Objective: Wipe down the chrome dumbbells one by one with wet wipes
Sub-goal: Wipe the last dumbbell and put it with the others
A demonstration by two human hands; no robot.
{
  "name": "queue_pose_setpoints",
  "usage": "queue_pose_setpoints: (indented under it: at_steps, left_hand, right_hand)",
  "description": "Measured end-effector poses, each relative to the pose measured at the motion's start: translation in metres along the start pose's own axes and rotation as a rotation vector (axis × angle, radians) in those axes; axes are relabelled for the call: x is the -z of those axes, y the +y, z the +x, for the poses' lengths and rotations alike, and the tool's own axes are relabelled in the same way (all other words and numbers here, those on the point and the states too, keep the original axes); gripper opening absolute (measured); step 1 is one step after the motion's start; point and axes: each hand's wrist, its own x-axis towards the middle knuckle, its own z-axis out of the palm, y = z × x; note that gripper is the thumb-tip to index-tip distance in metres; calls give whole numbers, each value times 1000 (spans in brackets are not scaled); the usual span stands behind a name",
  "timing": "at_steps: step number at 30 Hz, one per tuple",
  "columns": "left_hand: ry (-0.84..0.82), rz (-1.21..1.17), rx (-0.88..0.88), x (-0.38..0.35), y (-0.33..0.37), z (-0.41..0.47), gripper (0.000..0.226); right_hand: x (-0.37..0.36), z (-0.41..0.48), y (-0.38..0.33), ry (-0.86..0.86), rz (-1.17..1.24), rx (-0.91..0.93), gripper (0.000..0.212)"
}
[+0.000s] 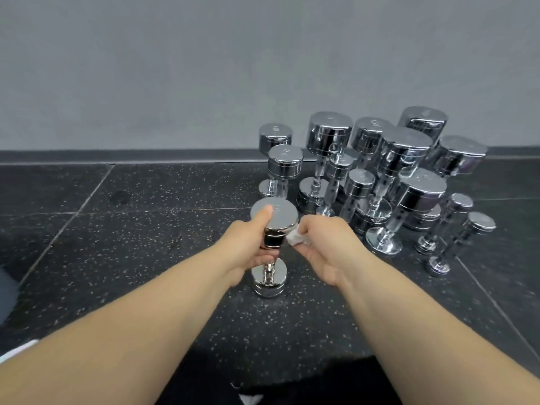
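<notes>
On a black speckled rubber floor (131, 235) below a grey wall (175, 68), your left hand (248, 249) steadies a small chrome dumbbell (276, 217) standing on end directly in front of you. Your fingers are curled round its handle just under the upper head, and your thumb is laid up over the edge of the head's flat top. The lower head appears to rest on the floor tile. A crumpled white wet wipe (293, 238) sits against the right side of the upper head, pinched in the bunched fingers of your right hand (324, 249). Behind and to the right, toward the wall, stands a cluster of other chrome dumbbells (380, 176) in several sizes, upright on their ends and packed closely together, with two slim ones at its near right edge. The dumbbell you hold stands apart from the cluster, just in front of its left side.
</notes>
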Motion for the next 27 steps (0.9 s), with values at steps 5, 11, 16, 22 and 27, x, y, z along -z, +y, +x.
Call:
queue_pose_setpoints:
  at_steps: [5, 11, 16, 22, 27]
  left_hand:
    - [-159, -70, 96, 18, 3, -10, 38]
    - [-178, -170, 29, 20, -2, -12, 37]
    - [-180, -155, 64, 24, -4, -7, 43]
    - [-206, -232, 86, 28, -3, -4, 36]
    - [-190, -197, 99, 26, -3, -6, 36]
  right_hand:
    - [3, -9, 11, 209, -492, 500, 14]
    - [-17, -6, 22, 34, -807, 752, 28]
    - [-13, 6, 14, 161, -1037, 746, 34]
    - [-21, 1, 23, -23, -996, 824, 32]
    - [-21, 14, 8, 88, -1109, 743, 39]
